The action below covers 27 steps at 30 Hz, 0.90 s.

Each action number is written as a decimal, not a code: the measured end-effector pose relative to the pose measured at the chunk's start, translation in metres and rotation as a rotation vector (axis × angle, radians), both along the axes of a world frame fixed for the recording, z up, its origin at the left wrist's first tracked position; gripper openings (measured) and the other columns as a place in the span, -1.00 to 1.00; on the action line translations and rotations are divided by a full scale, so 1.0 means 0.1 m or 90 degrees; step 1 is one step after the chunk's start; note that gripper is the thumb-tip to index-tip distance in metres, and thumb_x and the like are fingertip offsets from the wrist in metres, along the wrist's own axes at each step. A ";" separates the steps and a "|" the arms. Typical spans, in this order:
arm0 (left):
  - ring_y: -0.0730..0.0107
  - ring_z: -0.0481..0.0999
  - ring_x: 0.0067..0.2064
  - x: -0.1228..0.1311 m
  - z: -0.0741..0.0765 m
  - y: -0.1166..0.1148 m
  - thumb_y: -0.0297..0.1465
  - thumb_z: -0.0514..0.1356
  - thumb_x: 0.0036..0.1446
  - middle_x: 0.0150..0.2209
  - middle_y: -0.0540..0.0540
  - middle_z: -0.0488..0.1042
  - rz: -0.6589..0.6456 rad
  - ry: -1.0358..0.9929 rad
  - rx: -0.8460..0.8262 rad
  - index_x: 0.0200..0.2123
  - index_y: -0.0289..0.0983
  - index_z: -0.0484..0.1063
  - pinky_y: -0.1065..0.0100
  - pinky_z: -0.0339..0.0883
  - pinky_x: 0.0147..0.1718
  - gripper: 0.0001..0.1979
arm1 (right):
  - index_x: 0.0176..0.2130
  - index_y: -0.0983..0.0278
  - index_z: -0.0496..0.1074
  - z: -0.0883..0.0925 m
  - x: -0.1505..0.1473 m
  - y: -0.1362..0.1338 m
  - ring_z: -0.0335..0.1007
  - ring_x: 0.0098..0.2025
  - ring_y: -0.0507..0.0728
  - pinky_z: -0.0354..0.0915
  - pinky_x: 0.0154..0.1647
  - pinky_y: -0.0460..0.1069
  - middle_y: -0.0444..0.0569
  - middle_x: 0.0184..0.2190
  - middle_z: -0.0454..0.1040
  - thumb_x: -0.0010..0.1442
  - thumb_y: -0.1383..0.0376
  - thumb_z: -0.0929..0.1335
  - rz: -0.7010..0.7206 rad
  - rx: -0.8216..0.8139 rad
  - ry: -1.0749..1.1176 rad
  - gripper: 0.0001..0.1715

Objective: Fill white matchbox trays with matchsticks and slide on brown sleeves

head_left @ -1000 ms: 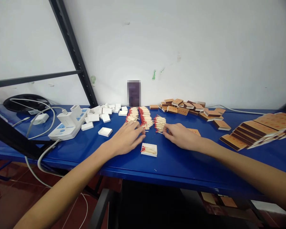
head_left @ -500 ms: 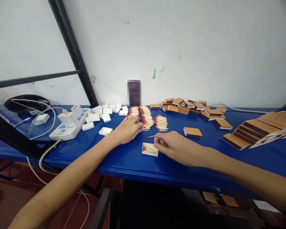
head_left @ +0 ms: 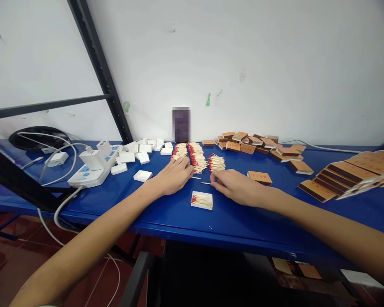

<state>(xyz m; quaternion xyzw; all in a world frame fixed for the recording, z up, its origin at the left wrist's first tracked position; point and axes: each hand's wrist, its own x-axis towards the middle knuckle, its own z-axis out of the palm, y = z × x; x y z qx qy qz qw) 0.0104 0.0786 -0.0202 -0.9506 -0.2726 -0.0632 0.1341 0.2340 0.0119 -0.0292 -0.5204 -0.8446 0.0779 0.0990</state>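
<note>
My left hand [head_left: 176, 175] rests on the blue table with its fingers bunched. A match [head_left: 196, 178] sticks out from under its fingertips, beside the long heaps of red-tipped matches [head_left: 196, 158]. Thumb and fingers of my right hand [head_left: 235, 186] close on the plain end of another match [head_left: 205, 183], its red head pointing left. Just in front lies an open white matchbox tray [head_left: 210, 207], partly filled with matches, heads to the left. A smaller match heap [head_left: 216, 162] lies behind my right fingers. One brown matchbox sleeve [head_left: 260, 177] sits behind my right wrist.
Empty white trays [head_left: 144, 148] are piled at back left, with one tray [head_left: 143, 175] nearer my left forearm. Brown matchboxes [head_left: 248, 147] lie heaped at back right; more are stacked [head_left: 348, 172] far right. A power strip [head_left: 92, 175] with cables stands by the black rack post.
My right hand has moved back from the tray's right edge to the lone match and closed on its end. The match at my left fingertips has shifted slightly toward me.
</note>
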 end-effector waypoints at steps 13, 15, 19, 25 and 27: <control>0.25 0.39 -0.12 -0.23 0.22 -0.30 -0.32 0.01 0.33 -0.14 -0.13 0.36 -0.004 -0.120 -0.166 -0.09 -0.24 0.41 0.22 0.24 -0.12 -0.77 | -0.34 0.21 0.28 0.28 -0.01 -0.25 0.22 -0.52 0.06 0.09 -0.44 -0.04 -0.15 -0.55 0.35 0.35 0.16 0.16 -0.073 0.023 0.107 -0.71; 0.22 0.39 -0.14 -0.32 0.19 -0.16 -0.37 0.01 0.32 -0.17 -0.14 0.39 0.065 -0.121 -0.098 -0.14 -0.26 0.42 0.21 0.23 -0.15 -0.78 | -0.34 0.21 0.28 0.28 -0.09 -0.33 0.15 -0.54 0.05 0.08 -0.45 -0.04 -0.18 -0.59 0.29 0.36 0.14 0.16 -0.040 0.014 0.146 -0.71; 0.19 0.39 -0.17 -0.48 0.10 0.00 -0.34 0.05 0.30 -0.21 -0.14 0.40 0.140 -0.070 -0.057 -0.21 -0.26 0.44 0.19 0.21 -0.19 -0.81 | -0.32 0.21 0.29 0.24 -0.19 -0.39 0.15 -0.53 0.04 0.08 -0.47 -0.05 -0.19 -0.58 0.29 0.34 0.15 0.19 0.007 -0.038 0.159 -0.74; 0.18 0.38 -0.18 -0.48 0.00 0.01 -0.36 -0.04 0.35 -0.24 -0.16 0.40 0.138 -0.033 -0.019 -0.29 -0.28 0.41 0.15 0.18 -0.18 -0.73 | -0.29 0.20 0.26 0.28 -0.10 -0.24 0.12 -0.56 0.04 0.05 -0.48 -0.05 -0.24 -0.62 0.23 0.34 0.17 0.17 -0.049 0.022 0.176 -0.79; 0.17 0.36 -0.20 -0.47 -0.01 0.02 -0.36 -0.08 0.37 -0.24 -0.17 0.39 0.133 -0.023 -0.023 -0.31 -0.29 0.38 0.14 0.17 -0.19 -0.70 | -0.27 0.20 0.25 0.31 -0.04 -0.19 0.14 -0.55 0.04 0.05 -0.48 -0.05 -0.23 -0.61 0.24 0.33 0.18 0.18 -0.059 0.038 0.172 -0.82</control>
